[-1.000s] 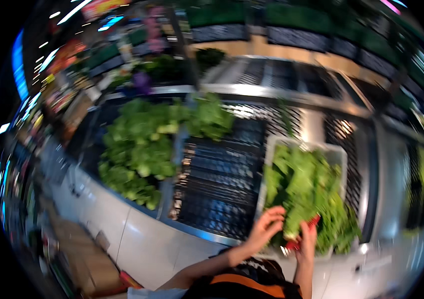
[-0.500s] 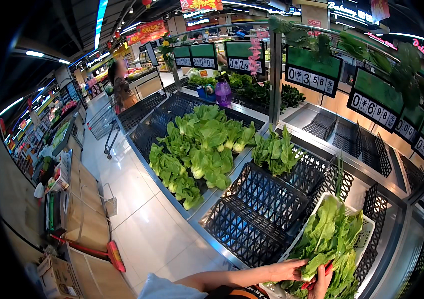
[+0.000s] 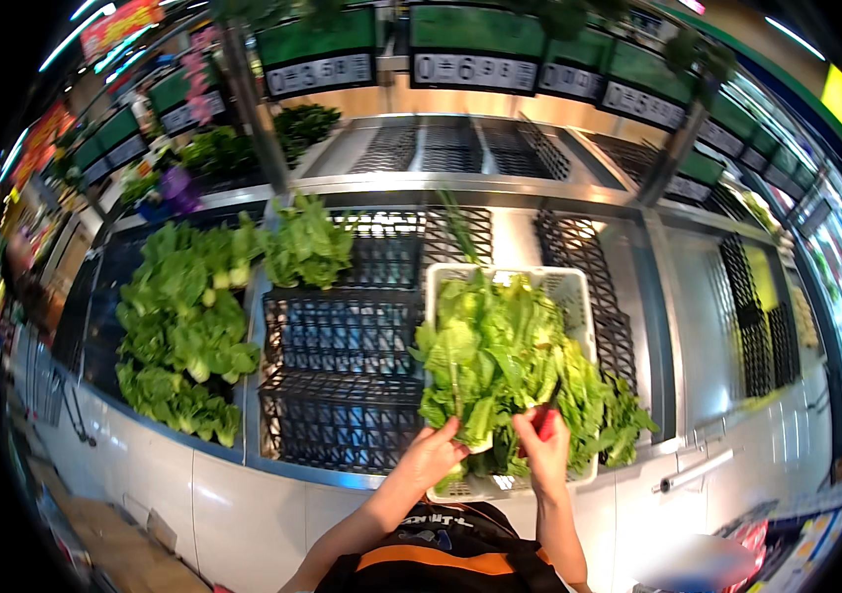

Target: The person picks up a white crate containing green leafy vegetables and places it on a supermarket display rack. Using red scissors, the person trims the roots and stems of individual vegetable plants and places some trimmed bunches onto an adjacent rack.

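A white plastic basket (image 3: 584, 289) heaped with long green leaf lettuce (image 3: 490, 346) stands right in front of me on the display. My left hand (image 3: 433, 457) is closed at the near left of the heap, its fingers gripping the pale base of a lettuce bunch. Beside it, to the right, my right hand (image 3: 544, 450) is closed around a small red item (image 3: 544, 423) against the leaves. The red item is mostly covered by my fingers, and its kind cannot be made out.
Black slatted crates (image 3: 342, 420) lie left of the basket, with a leafy bunch (image 3: 307, 242) behind them. Bok choy (image 3: 188, 296) fills the bay farther left. Metal posts (image 3: 255, 109) and hanging green price boards (image 3: 475, 44) line the back. A metal rail (image 3: 693, 469) sticks out at right.
My view has swung right and down, bringing the basket to the middle. Both hands remain at the lettuce, now farther apart, with the red item still at my right hand.
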A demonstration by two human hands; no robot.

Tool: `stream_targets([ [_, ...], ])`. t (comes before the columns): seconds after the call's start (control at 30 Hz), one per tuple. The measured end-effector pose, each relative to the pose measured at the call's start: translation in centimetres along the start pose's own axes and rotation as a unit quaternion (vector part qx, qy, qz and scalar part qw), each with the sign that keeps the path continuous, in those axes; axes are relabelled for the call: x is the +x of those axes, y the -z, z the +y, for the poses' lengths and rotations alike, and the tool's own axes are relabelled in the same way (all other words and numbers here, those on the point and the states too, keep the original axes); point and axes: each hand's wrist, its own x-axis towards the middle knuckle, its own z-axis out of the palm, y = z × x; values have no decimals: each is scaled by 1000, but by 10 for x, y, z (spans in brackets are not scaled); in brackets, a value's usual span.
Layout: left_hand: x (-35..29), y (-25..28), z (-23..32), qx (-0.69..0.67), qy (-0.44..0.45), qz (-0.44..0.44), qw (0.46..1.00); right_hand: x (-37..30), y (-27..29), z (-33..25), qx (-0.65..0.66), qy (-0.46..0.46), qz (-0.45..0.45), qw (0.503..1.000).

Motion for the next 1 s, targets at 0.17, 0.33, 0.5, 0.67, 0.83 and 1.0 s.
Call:
stream_targets([
  [0.17,3,1,-9,21,-7,9,1000,-14,-9,6,-19,-24,-42,999],
  [0.33,4,-3,-12,69,-31,8,997,-12,-9,11,-130,43,-24,990],
  [0.5,7,1,-18,68,-43,13,997,-10,-14,7,-173,96,-20,980],
  [0.67,6,3,-16,73,-46,13,996,-8,-15,13,-136,19,-22,990],
  [0.83,3,-4,-10,112,-67,17,991,-2,-11,22,-158,22,-38,986],
  [1.0,0,-14,-4,93,-48,15,994,-1,-11,28,-9,-68,-60,996],
])
